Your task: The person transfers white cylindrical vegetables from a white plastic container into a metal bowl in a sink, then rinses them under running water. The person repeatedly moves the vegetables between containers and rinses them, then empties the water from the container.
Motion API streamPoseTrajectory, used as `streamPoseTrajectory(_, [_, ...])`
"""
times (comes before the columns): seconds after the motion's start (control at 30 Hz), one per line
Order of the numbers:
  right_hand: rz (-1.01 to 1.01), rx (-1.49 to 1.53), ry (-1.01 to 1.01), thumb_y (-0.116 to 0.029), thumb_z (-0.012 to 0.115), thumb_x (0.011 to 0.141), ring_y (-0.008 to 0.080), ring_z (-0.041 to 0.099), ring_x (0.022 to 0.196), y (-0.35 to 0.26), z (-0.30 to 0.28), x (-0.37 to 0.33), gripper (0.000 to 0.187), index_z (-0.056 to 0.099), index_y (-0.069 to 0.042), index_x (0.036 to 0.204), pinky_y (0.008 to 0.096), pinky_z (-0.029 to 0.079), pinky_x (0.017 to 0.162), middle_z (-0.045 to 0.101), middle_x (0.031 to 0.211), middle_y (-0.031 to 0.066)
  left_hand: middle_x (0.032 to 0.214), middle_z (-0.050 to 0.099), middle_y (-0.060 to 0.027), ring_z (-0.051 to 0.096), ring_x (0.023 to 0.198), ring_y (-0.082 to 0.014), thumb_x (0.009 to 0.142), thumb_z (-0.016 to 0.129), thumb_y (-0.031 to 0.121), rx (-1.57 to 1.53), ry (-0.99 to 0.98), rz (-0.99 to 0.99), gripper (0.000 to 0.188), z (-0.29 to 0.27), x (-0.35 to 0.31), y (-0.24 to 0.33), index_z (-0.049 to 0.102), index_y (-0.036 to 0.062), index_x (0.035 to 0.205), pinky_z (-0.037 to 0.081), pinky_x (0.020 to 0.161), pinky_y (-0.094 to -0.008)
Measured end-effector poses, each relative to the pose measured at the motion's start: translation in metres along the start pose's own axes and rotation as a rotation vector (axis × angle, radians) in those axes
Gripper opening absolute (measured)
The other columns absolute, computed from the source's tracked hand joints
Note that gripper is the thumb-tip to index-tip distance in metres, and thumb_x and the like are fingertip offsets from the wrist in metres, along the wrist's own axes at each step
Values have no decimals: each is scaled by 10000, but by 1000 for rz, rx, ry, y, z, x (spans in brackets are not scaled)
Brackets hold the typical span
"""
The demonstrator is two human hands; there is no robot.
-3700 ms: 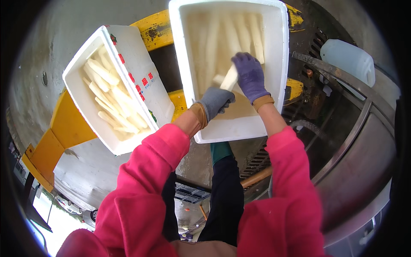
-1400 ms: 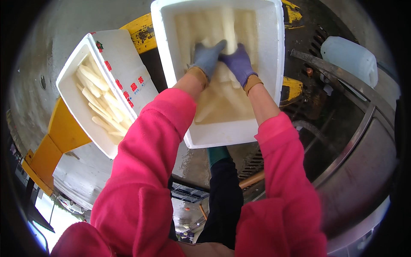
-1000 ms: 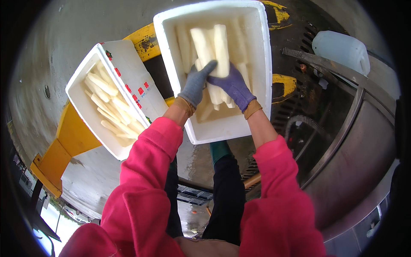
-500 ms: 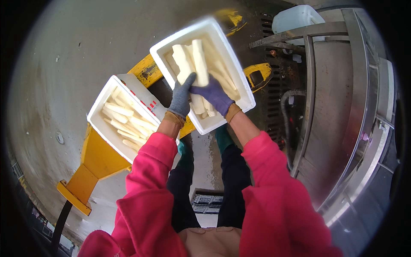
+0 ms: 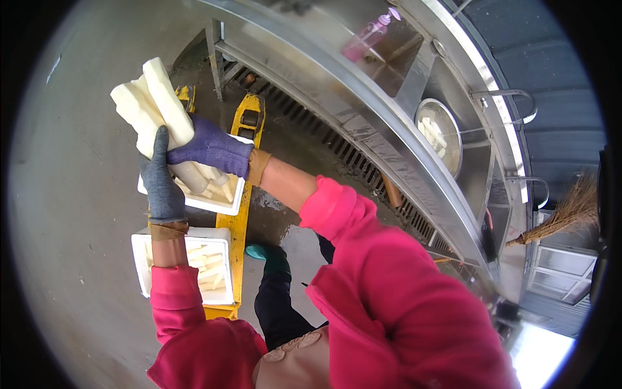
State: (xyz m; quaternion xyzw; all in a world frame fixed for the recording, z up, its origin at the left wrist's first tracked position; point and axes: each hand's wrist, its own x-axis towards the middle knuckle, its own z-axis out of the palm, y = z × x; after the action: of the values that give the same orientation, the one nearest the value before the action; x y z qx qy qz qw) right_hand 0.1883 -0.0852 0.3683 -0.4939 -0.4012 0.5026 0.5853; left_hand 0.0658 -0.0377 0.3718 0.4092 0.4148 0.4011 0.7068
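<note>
Both my gloved hands grip a bundle of thick, peeled white root vegetables (image 5: 170, 104). My left hand (image 5: 162, 185), in a grey glove, closes on the near left side with its thumb up. My right hand (image 5: 210, 148), in a purple glove, wraps the bundle from the right. The bundle is above a white foam box (image 5: 225, 207) with more pale roots inside, partly hidden by my hands. Closer to me, a second white foam box (image 5: 138, 262) holds several slimmer peeled roots (image 5: 210, 262); my left forearm covers part of it.
Both boxes rest on a yellow pallet jack (image 5: 239, 227). To the right runs a long steel sink (image 5: 363, 97) with a pink pump bottle (image 5: 368, 40) and a metal bowl (image 5: 455, 139) of white pieces. A floor grate (image 5: 337, 144) lies below. A straw broom (image 5: 560, 211) is far right.
The roots have come up out of the farther box in both hands. My view has swung right, bringing the sink, bowl and broom into sight.
</note>
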Motion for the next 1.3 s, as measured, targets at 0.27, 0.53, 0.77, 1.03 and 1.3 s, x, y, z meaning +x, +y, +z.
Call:
streamPoseTrajectory(0.27, [-172,-157,288,-261,768,808,178,642,961,-195,-183,-139,495,596,19,1178,311,512,849,669,1071,109,1195,613,-100,591,1084,-191,854,732,309,20,-481,261,613,275,-80,52,490,33,1346,466,945,-320])
streamPoseTrajectory(0.53, [-87,-159,640,-256,687,864,152,662,809,-236,-376,-341,366,632,17,1100,282,528,704,681,958,82,1062,611,-145,627,915,-205,772,811,228,10,-780,-159,676,514,-182,-74,439,-92,1238,563,731,-317])
streamPoseTrajectory(0.77, [260,301,761,-262,683,884,168,665,820,-140,-516,-461,369,630,3,1137,301,548,723,685,947,84,1126,643,-84,635,983,-188,858,710,321,262,-966,-630,492,600,-236,-211,574,46,1243,539,809,-343])
streamPoseTrajectory(1.03, [204,-870,499,-124,706,811,252,658,958,-17,-605,-527,423,602,-130,1222,366,543,831,665,1121,156,1248,582,-163,581,1092,-307,862,654,382,455,-1107,-878,583,621,-234,-263,518,54,1324,520,840,-421])
streamPoseTrajectory(1.3, [700,-887,844,-295,758,781,180,567,660,-48,-621,-522,380,585,11,925,341,452,596,639,790,55,1266,578,-133,572,1101,-251,879,604,412,558,-1315,-366,522,609,-189,-203,573,81,1282,477,848,-371])
